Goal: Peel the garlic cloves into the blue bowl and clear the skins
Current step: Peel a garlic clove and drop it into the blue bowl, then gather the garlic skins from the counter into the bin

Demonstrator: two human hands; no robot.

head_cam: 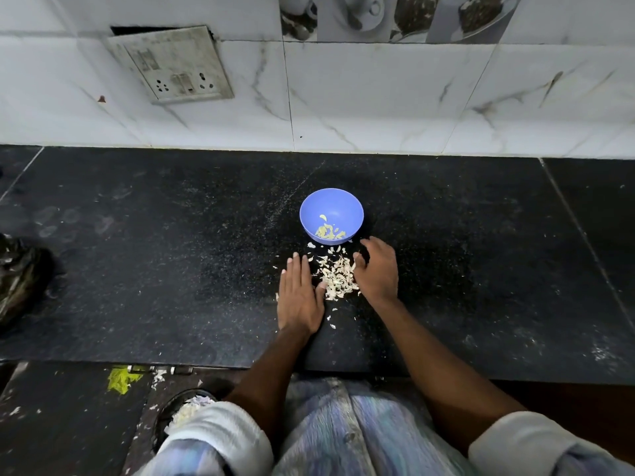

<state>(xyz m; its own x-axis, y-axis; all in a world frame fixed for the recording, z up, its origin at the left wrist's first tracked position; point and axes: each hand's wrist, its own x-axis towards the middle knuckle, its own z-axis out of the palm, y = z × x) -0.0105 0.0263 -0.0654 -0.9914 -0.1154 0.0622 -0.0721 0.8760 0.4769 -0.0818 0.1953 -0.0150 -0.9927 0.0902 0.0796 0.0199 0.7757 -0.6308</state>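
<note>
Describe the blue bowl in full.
The blue bowl is small, round and plain, plastic by its look, standing upright on the dark speckled counter near the tiled wall. A few pale peeled garlic cloves lie in its bottom. Loose garlic skins lie just in front of it. Neither hand touches it.

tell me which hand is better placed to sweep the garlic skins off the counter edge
Probably the right hand: it is cupped around the far side of the skin pile, ready to drag it toward the counter edge. The left hand lies flat beside the pile.
</note>
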